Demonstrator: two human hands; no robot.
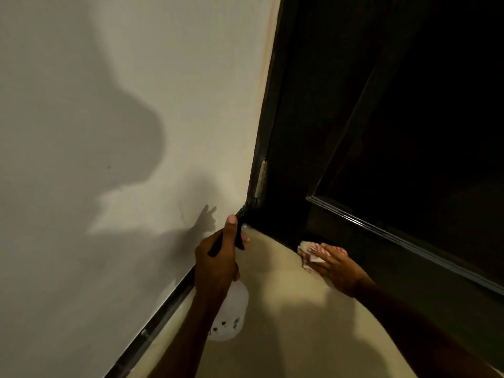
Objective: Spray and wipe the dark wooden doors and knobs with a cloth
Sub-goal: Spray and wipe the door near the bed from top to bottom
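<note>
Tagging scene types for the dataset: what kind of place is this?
Probably a home interior, a room corner or hallway at floor level. Cues: a dark wooden door with a hinge, a plain painted wall with dark skirting, and a pale floor.

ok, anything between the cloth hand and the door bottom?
Nothing visible. The right hand presses the cloth flat against the door at its lower edge; the left hand holds the spray bottle off to the side.

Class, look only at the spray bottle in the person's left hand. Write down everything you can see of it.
The spray bottle has a white, seemingly plastic body with small dark and blue marks near its base, and a black trigger head. It hangs upright above the pale floor, close to the wall's dark skirting. The left hand grips its neck, thumb raised beside the black head, which points toward the door's bottom corner. Its contents cannot be seen.
</note>
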